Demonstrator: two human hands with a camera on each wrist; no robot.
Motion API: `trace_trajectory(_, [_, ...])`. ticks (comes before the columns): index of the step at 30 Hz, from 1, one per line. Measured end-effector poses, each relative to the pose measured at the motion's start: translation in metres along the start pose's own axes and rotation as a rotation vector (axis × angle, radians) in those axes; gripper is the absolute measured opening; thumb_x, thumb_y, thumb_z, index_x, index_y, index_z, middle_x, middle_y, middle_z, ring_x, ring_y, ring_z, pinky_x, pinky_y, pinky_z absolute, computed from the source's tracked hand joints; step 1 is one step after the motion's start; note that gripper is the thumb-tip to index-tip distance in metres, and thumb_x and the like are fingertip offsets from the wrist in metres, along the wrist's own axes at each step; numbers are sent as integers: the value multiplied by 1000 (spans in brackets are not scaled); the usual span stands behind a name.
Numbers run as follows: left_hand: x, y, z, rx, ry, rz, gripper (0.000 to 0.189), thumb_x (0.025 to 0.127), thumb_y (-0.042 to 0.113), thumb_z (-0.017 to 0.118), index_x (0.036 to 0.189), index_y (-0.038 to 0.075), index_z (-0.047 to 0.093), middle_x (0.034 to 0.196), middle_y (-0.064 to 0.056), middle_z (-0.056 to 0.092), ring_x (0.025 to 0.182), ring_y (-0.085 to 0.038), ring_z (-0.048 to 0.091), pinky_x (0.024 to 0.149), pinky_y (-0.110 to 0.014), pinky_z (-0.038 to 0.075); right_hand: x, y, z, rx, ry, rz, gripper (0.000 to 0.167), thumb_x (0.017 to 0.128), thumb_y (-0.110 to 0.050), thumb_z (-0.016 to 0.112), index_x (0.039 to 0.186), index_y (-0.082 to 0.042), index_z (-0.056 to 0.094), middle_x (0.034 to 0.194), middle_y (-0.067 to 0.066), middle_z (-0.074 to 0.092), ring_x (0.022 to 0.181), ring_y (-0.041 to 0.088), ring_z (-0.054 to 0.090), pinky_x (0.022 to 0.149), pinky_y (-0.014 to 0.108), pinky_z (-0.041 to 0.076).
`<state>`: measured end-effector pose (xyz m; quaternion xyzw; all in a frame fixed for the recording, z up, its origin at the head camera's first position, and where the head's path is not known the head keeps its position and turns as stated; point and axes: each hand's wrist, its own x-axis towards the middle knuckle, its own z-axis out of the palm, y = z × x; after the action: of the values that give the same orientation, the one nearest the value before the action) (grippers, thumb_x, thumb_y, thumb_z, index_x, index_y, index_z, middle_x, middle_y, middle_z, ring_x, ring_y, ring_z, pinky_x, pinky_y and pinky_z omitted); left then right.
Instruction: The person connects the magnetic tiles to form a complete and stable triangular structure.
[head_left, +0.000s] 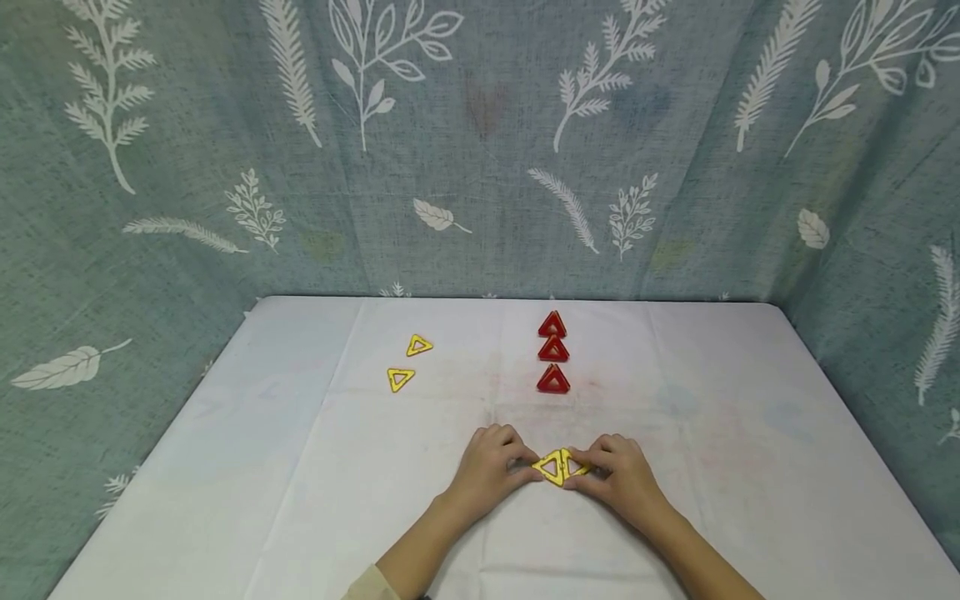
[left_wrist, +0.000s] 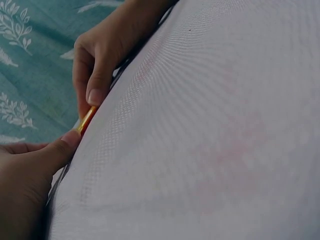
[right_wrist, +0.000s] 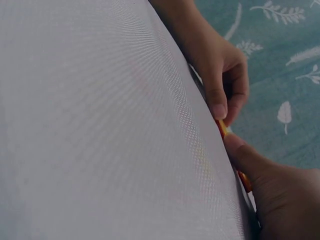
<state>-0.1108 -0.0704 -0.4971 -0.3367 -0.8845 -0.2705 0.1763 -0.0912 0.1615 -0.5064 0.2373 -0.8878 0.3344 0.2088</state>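
Two yellow triangular frame tiles lie edge to edge low over the white cloth in the head view. My left hand point(head_left: 486, 468) pinches the left tile point(head_left: 556, 481) by its outer corner, between thumb and fingers. From the other side, my right hand point(head_left: 628, 481) pinches the right tile point(head_left: 566, 457), its fingertips covering part of it. In the left wrist view the yellow tile point(left_wrist: 87, 119) shows edge-on between both hands' fingertips. The right wrist view has a thin yellow and red edge point(right_wrist: 222, 127) between the thumbs.
Three red triangular pieces point(head_left: 553, 389) stand in a column beyond the hands. Farther left on the white-clothed table point(head_left: 300, 500) lie two loose yellow triangle tiles, a far one point(head_left: 411, 346) and a nearer one point(head_left: 401, 371). A leaf-patterned curtain point(head_left: 480, 167) encloses the back and sides.
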Motion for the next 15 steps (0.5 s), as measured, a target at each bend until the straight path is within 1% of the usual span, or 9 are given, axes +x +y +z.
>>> trace_trajectory(7, [0, 0, 1, -7, 1, -20, 21, 71, 39, 78, 83, 23, 74, 79, 10, 52, 75, -7, 47, 72, -25, 36, 0, 1, -2, 21, -6, -14, 43, 56, -31, 87, 94, -13, 77, 73, -13, 55, 69, -2, 41, 65, 22, 32])
trace_trajectory(11, [-1, -1, 2, -15, 20, -25, 23, 69, 40, 79, 84, 23, 73, 81, 10, 52, 77, -7, 48, 74, -26, 37, 0, 2, -3, 39, -18, -7, 42, 57, -31, 87, 94, -13, 77, 74, -15, 55, 69, -3, 40, 65, 21, 32])
trace_trajectory(13, [-2, -3, 2, -24, 24, -50, 27, 67, 40, 81, 86, 22, 73, 82, 10, 53, 79, -7, 49, 75, -27, 37, 0, 2, -4, 58, -29, 2, 41, 58, -30, 87, 95, -13, 77, 74, -15, 55, 69, -3, 40, 64, 20, 33])
trace_trajectory(15, [-3, -5, 2, -36, 21, -92, 32, 66, 40, 82, 90, 20, 73, 85, 9, 54, 82, -8, 49, 76, -28, 37, 1, 3, -5, 78, -42, 16, 40, 60, -29, 86, 95, -13, 77, 74, -15, 55, 69, -2, 40, 64, 21, 33])
